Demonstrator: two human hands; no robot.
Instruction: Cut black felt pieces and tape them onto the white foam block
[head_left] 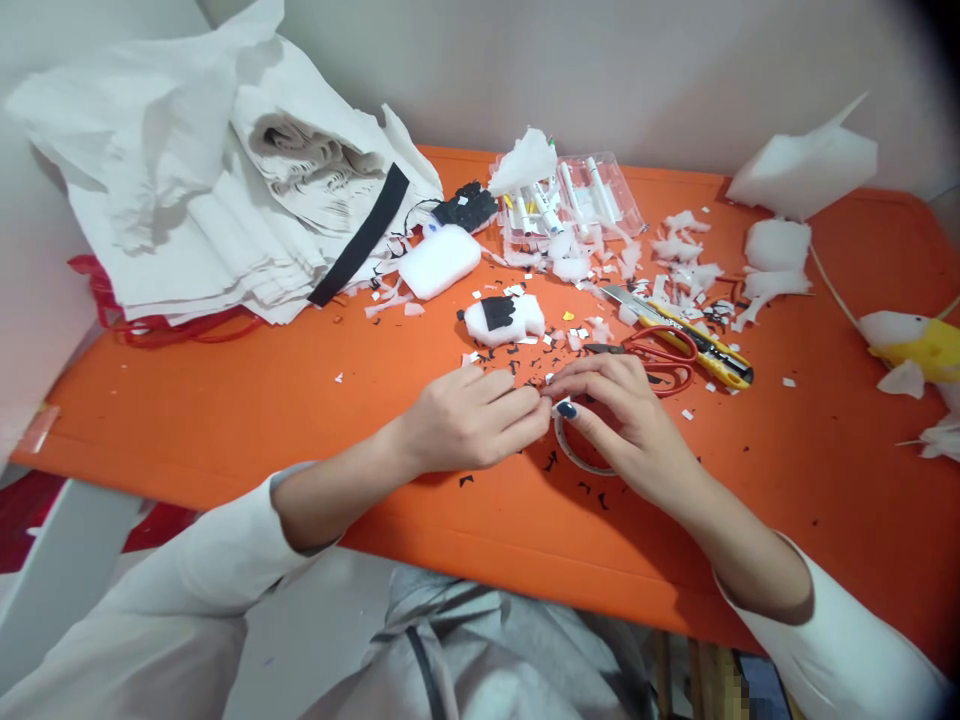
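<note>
My left hand (469,418) and my right hand (626,420) meet at the middle of the orange table (225,400). Their fingertips pinch together at a small white piece (553,402). Under my right hand lies a clear roll of tape (574,455), and that hand rests on it. Red-handled scissors (660,352) lie just beyond my right hand. A small white foam shape with a black patch (501,318) sits beyond my left hand.
A pile of white paper sheets with a black strip (225,190) fills the back left. A clear box of markers (559,205), a yellow utility knife (701,345), white foam scraps (776,255) and a yellow-white figure (911,345) lie at the back and right. Black and white snippets litter the table.
</note>
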